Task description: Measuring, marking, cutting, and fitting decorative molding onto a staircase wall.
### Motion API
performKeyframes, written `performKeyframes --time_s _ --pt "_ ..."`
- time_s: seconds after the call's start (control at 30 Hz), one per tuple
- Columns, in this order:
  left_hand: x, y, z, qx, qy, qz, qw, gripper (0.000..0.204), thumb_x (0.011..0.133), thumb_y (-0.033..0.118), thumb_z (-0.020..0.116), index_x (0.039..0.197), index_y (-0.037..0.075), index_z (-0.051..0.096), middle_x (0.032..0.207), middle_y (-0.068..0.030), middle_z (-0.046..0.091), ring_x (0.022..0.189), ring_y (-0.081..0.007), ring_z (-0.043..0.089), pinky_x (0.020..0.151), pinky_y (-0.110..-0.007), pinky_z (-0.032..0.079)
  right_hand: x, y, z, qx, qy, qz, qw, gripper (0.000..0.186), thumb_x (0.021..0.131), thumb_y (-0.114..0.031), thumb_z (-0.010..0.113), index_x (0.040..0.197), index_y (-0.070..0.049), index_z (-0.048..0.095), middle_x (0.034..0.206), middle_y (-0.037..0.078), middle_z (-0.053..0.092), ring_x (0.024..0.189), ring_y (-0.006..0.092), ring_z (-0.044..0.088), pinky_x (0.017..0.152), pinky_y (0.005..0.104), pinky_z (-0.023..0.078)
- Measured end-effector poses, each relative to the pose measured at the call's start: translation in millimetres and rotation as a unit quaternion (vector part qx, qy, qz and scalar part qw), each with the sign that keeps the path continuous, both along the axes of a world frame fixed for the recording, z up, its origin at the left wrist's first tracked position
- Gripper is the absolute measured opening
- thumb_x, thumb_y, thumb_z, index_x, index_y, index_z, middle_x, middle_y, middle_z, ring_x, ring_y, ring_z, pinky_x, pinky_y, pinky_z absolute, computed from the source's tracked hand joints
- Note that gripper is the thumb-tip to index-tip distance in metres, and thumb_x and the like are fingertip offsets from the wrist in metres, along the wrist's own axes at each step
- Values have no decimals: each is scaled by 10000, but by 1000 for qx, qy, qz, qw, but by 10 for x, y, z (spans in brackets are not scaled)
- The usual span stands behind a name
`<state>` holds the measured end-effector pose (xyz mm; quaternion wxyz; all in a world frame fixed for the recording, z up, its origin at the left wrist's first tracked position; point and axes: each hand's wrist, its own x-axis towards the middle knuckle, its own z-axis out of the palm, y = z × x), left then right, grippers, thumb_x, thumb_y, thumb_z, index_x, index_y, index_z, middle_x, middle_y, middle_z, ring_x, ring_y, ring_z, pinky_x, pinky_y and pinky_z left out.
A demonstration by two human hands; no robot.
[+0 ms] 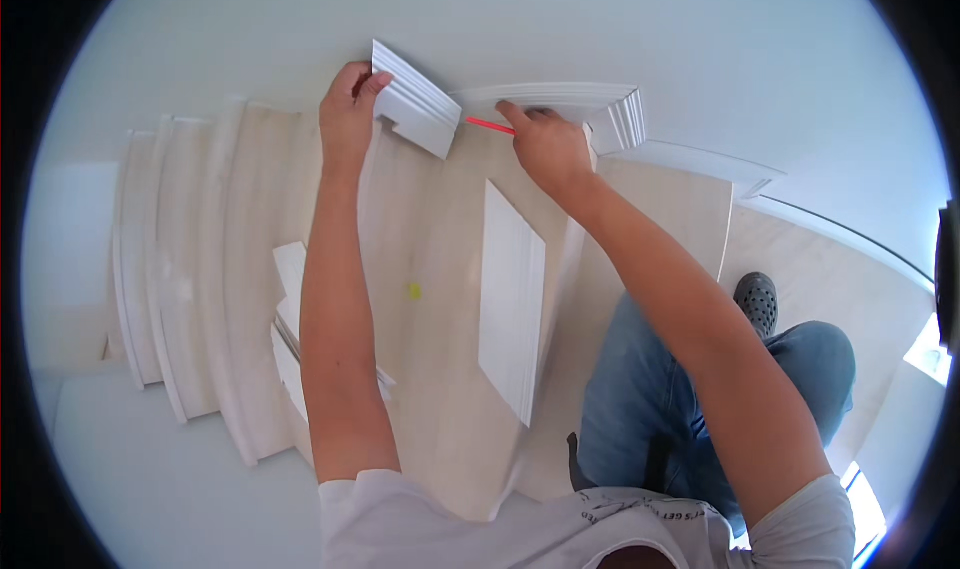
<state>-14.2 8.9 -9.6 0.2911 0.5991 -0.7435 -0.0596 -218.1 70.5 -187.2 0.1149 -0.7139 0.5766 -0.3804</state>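
Observation:
Pinched between the thumb and fingers of my left hand is a short white baseboard piece with a ridged upper edge and a notch cut in its lower side. It is tilted, close to the wall. My right hand is closed round a thin red pencil, which points left toward that piece. Those fingers are just in front of a longer white baseboard along the wall. At its right end a short ridged piece stands at an angle.
A slanted-end white board lies on the pale stair tread. Several white offcuts lie beside and under my left forearm. Curved steps continue to the left. A small yellow-green patch marks the tread. My shoe is at right.

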Motion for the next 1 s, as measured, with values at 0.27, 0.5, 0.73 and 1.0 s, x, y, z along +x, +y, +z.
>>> performKeyframes --time_s 0.27,0.5,0.73,1.0 --pt "78 127 110 54 92 -81 991 250 998 159 620 1210 35 666 1047 -24 696 919 -137 608 896 -286 483 -72 140 38 23 -34 14 999 402 836 -52 615 1230 -132 621 926 81 695 961 286 669 721 438 564" --pt "-385 446 -226 170 -21 -68 983 280 1024 247 552 1197 63 672 997 -84 699 932 -198 609 888 -318 480 -535 627 -324 -62 -187 -115 974 281 818 -48 669 1093 -103 655 973 69 678 975 285 649 756 433 551" --pt "-436 366 -561 361 -178 -166 900 404 1025 389 535 1213 51 651 1091 -132 698 1012 -255 625 896 -373 485 -857 625 -389 -101 -188 -278 937 304 819 -28 658 1113 -107 645 1097 65 671 1020 293 634 791 428 543" --pt "-727 585 -735 357 -185 -80 912 447 977 436 610 1132 34 726 1122 -179 712 1006 -312 670 879 -393 505 -1026 536 -509 -46 -241 -254 936 266 862 -125 722 1125 -114 681 1074 89 676 983 315 653 819 423 538"
